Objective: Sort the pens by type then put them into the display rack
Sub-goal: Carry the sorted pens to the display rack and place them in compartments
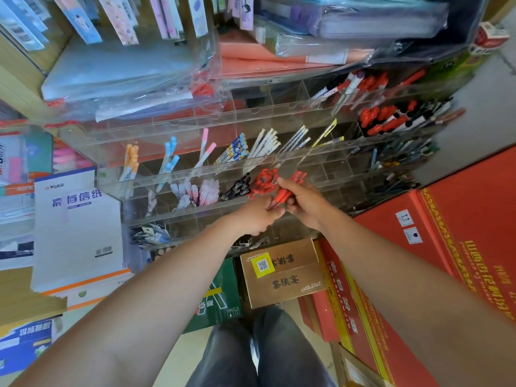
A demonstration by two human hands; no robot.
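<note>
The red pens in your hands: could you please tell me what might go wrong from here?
1. The red pens are a loose bundle shared between the left hand and right hand; one could slip out and drop.
2. The red compartment of the rack already looks crowded, with black pens next door; a pen might stray there.

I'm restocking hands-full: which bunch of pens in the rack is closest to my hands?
The red bunch, right of the black pens; it sits beside your right hand, while the pastel bunches stand farther left.
</note>
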